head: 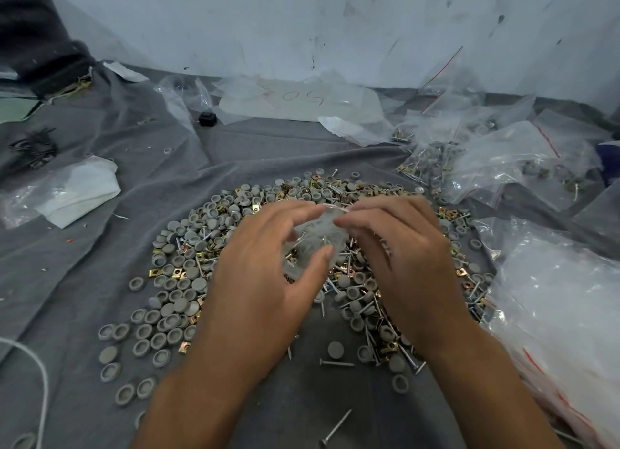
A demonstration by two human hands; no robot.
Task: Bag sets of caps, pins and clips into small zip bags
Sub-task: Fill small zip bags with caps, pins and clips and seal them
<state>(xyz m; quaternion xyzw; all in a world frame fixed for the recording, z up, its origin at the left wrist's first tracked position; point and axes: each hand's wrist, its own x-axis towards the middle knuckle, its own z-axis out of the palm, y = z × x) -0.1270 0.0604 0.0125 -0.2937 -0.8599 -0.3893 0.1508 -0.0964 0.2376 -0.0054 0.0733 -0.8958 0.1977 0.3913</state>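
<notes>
Far left there's a white cord (40, 378) curling in from the edge, and above it a clear bag with a folded white sheet (72, 193) inside, lying on the grey cloth (141, 193) that covers the whole work surface. A small black block (207, 118) sits further back, near a sheet with "50" written on it (302, 101).

In the middle is the big pile: grey round caps (174, 294) mostly toward the left, brass-coloured square clips (167, 272) mixed in, and silver pins (337, 363) that look like nails, thicker toward the right.

Over the pile, the left hand (265, 281) and right hand (399, 257) are both on one small zip bag (315, 244). Each hand pinches the bag's top edge between thumb and fingers, fingertips nearly meeting. The bag hangs between them just above the pile, with a few parts inside; it's blurry, so can't make out which ones.

To the right, filled zip bags with red seal strips (510, 167) are heaped at the back, and a stack of empty bags (563, 314) lies at the near right edge.
</notes>
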